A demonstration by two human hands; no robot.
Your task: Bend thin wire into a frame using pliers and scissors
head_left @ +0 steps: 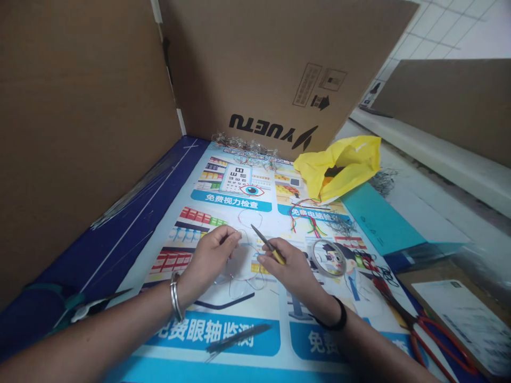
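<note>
Over the printed poster sheet, my left hand [215, 249] is closed in a pinch, thumb against forefinger, on a thin wire [244, 232] that is hard to make out. My right hand [293, 266] grips a slim pointed tool [266, 240] with a dark tip and a yellow handle; its tip points up and left, a little apart from my left fingers. Thin wire loops [249, 277] with small reddish spots lie between and below the hands. Beside my right hand rests a roll of clear tape [313, 255]. A bundle of straight grey wires [238, 340] lies nearer to me.
Cardboard walls [247, 64] stand left and behind. A yellow bag [351, 159], coloured cords [311, 221] and a teal folder [385, 218] lie right. Red-handled scissors [439, 340] sit front right, green-handled scissors [67, 303] front left. Wire pieces [247, 146] line the back.
</note>
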